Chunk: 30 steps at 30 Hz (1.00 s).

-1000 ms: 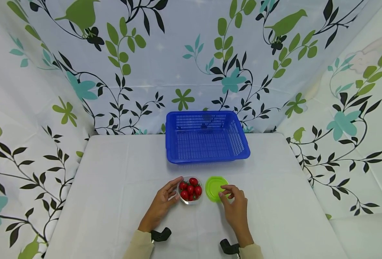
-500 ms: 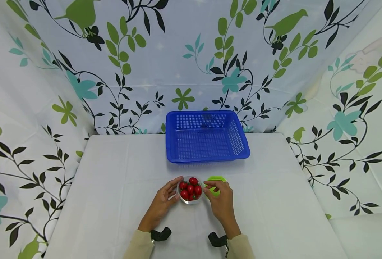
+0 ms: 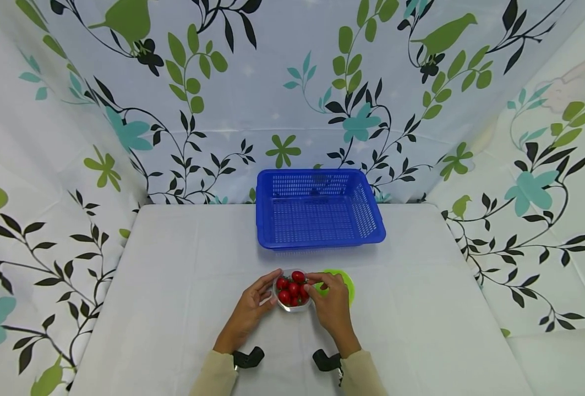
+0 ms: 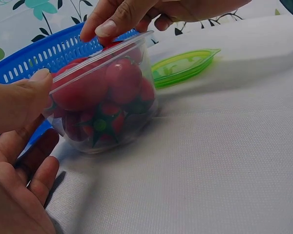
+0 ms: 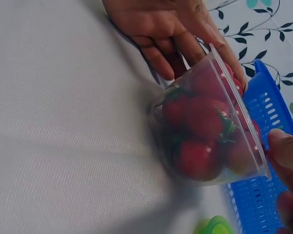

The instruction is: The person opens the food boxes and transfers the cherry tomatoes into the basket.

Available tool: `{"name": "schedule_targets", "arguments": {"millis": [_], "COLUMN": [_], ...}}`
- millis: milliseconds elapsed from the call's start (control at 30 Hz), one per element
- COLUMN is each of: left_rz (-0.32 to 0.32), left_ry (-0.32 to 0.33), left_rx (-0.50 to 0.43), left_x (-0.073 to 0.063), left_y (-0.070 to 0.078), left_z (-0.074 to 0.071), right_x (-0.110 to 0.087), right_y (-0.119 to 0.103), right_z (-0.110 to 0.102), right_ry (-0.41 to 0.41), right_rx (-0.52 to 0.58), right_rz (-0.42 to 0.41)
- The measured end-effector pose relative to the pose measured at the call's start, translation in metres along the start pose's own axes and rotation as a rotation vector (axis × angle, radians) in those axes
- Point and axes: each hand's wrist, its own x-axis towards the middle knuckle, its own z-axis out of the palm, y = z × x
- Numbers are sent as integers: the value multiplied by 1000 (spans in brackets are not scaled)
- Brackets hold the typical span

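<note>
A clear plastic tub (image 4: 88,144) of small red tomatoes (image 3: 294,289) stands on the table in front of me. Round its left side my left hand (image 3: 249,309) holds it, thumb at the near side and index finger reaching the far rim. My right hand (image 3: 333,308) is at the right rim, thumb and index finger apart over the right-hand tomatoes; whether they touch one is hard to see. In the left wrist view its fingertips (image 4: 106,29) hang just over the top tomatoes. A bright green lid (image 3: 349,286) lies right of the tub, partly hidden by the right hand.
Behind the tub a blue perforated plastic basket (image 3: 322,242) sits at the back of the table with nothing in it. The table (image 3: 183,264) has a white cover. A leaf-and-bird patterned curtain (image 3: 257,71) hangs behind and on both sides.
My right hand has moved left from over the green lid to the tub's right rim, fingers now above the tomatoes. The left hand has stayed on the tub.
</note>
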Motion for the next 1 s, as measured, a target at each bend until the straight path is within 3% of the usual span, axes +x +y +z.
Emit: {"name": "schedule_targets", "arguments": {"millis": [233,433,767,1000], "left_rz": [-12,37,65,49], "left_ry": [-12,-40,-51,-49], "left_rx": [2,-5,-21,-24], "left_x": [1,-1,-2,-1], "left_y": [-1,0,3,-1], "left_z": [-2,-3,-2,-3], "right_x": [2,3,3,3], "right_y": [2,3,0,-2], "right_z": [2,2,1,1], "right_ry": [12,37,42,48], "right_rx": [-15,-61,-76,-87], "right_rz": [-8,-38,-7,-15]}}
